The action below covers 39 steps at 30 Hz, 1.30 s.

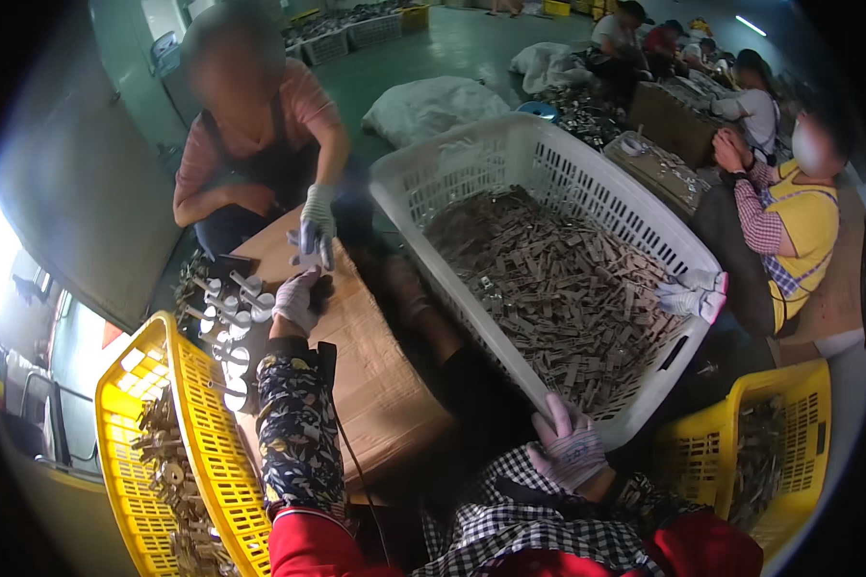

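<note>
My left hand (pixel 298 300), in a pale glove, reaches over the cardboard-topped surface (pixel 380 385). Its fingers are bent and drawn together, and what they hold, if anything, I cannot make out. Right beyond them is the gloved hand (pixel 316 231) of a person sitting opposite. Beside my left hand stand several shiny metal parts with round bases (pixel 231 317). My right hand (pixel 568 446), also gloved, has its fingers apart at the near rim of the big white crate (pixel 510 356). Many small flat metal pieces (pixel 558 288) fill the bottom of that crate.
A yellow basket (pixel 202 433) of metal parts stands at the left, another yellow basket (pixel 731 433) at the lower right. A pair of gloves (pixel 693 293) hangs on the white crate's right rim. White sacks (pixel 438 108) lie beyond it. Other people sit at the right.
</note>
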Tool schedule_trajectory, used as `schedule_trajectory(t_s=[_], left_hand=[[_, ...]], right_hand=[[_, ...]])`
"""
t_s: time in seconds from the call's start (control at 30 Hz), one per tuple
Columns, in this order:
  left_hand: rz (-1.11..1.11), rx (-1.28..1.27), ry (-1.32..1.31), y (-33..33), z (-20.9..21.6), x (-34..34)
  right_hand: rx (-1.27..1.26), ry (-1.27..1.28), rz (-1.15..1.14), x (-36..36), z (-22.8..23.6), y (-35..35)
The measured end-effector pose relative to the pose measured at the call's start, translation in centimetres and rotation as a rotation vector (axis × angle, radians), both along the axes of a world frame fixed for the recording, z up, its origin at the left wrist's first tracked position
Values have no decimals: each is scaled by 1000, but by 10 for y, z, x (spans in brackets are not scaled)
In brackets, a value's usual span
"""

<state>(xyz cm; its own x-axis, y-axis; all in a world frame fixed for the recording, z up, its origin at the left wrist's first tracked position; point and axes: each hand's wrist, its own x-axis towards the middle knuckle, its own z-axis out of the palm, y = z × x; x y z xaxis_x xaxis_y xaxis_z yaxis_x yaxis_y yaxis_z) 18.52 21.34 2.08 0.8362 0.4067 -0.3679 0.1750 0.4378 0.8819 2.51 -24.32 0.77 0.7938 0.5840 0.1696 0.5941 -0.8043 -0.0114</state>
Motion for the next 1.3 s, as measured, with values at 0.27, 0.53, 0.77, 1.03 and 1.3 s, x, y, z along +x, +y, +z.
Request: schedule_trajectory(t_s=[0.27, 0.53, 0.77, 1.03, 1.3], left_hand=[[-66, 16, 54, 0, 19, 9], [8, -173, -91, -79, 20, -78], [260, -108, -76, -167, 22, -181], [195, -94, 54, -220, -13, -198], [178, -117, 215, -234, -23, -186]], right_hand=[[-39, -7, -54, 6, 15, 3], [79, 655, 248, 103, 88, -22], [358, 592, -58, 294, 24, -7], [-254, 385, -127, 320, -147, 8], [-466, 363, -133, 323, -151, -11]])
